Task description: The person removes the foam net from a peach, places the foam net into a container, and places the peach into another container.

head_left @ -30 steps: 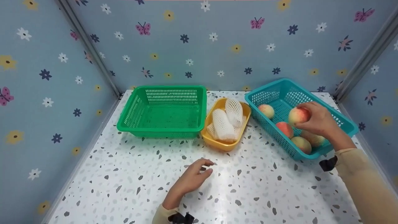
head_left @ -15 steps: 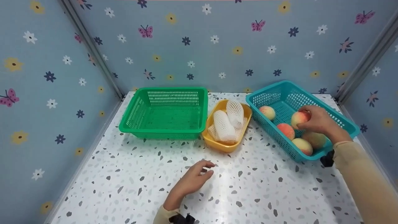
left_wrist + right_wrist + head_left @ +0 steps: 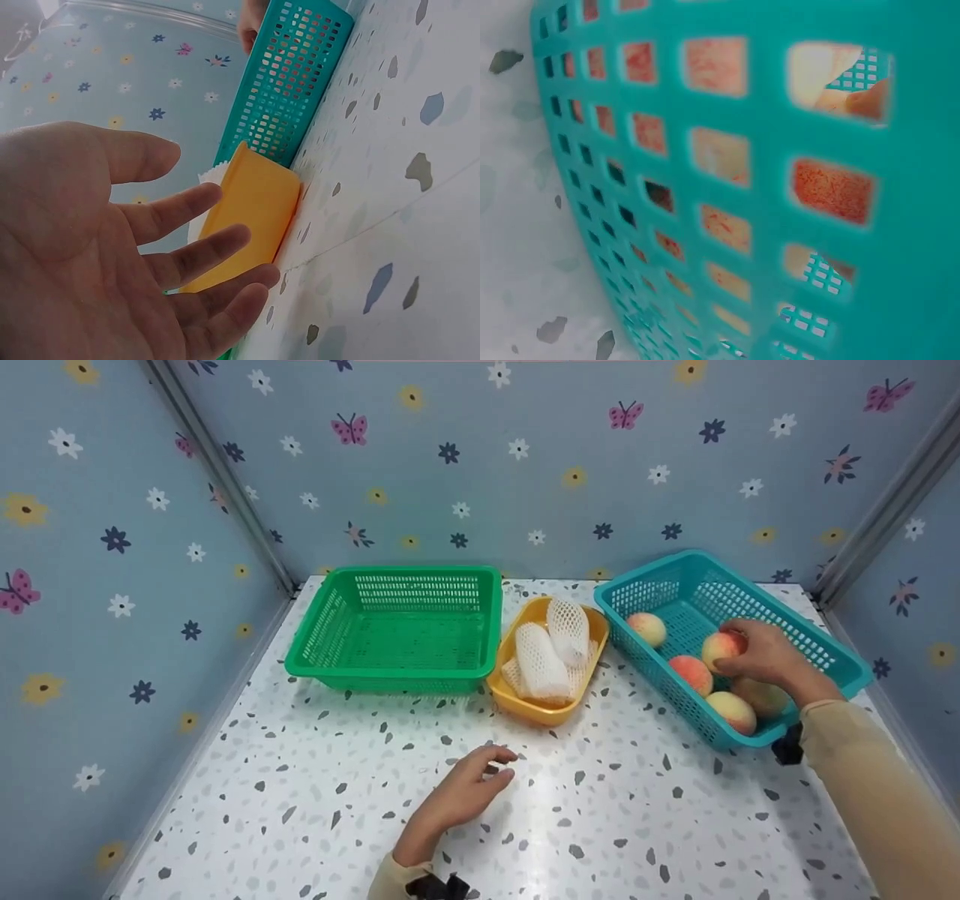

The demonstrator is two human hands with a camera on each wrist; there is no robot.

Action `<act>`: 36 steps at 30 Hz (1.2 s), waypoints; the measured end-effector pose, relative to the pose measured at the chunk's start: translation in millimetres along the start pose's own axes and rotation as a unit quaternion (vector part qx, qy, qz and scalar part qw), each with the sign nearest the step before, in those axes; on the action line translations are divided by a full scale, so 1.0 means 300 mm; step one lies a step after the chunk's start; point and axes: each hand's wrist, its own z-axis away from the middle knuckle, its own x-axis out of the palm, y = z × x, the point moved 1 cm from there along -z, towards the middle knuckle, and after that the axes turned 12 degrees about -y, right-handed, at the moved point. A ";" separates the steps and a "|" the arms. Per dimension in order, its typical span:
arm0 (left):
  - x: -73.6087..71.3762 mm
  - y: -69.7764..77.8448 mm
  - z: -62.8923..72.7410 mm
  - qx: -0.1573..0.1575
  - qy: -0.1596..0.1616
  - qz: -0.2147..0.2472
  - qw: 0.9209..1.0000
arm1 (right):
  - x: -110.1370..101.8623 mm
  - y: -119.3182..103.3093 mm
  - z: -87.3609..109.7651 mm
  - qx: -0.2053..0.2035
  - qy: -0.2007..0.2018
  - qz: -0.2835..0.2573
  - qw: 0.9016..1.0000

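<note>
My right hand (image 3: 766, 654) reaches into the teal basket (image 3: 660, 679) and holds a red-and-yellow peach (image 3: 721, 651) between thumb and fingers. Around it in the basket lie several more peaches, among them a pale one (image 3: 646, 629) at the left wall and a redder one (image 3: 691, 675) nearer the front. In the right wrist view the basket wall (image 3: 769, 165) covers most of the scene, with peaches showing through its holes. My left hand (image 3: 463, 790) hovers near the table front, fingers loosely bent and holding nothing; its palm (image 3: 82, 247) faces the yellow tray (image 3: 259, 210) in the left wrist view.
Inside the yellow tray (image 3: 546, 715) are white foam net sleeves (image 3: 541, 662). A green basket (image 3: 394, 681) stands left of it, close against it. Flower-patterned panels (image 3: 420, 465) close off the back and both sides of the speckled white table (image 3: 330, 780).
My right hand has lowered slightly into the teal basket, keeping hold of the peach. The left hand stays in place. The view shifts a little.
</note>
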 end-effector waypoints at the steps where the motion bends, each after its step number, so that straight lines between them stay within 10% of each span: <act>1: 0.000 0.000 0.000 0.000 0.000 0.000 1.000 | 0.004 0.002 -0.002 0.003 -0.007 -0.005 1.000; 15: -0.005 -0.012 -0.001 0.003 -0.004 -0.005 1.000 | 0.051 0.032 0.002 0.054 -0.071 -0.149 0.985; 36: -0.007 -0.002 0.007 -0.003 -0.005 -0.011 1.000 | 0.007 0.033 0.019 0.026 -0.023 -0.004 0.999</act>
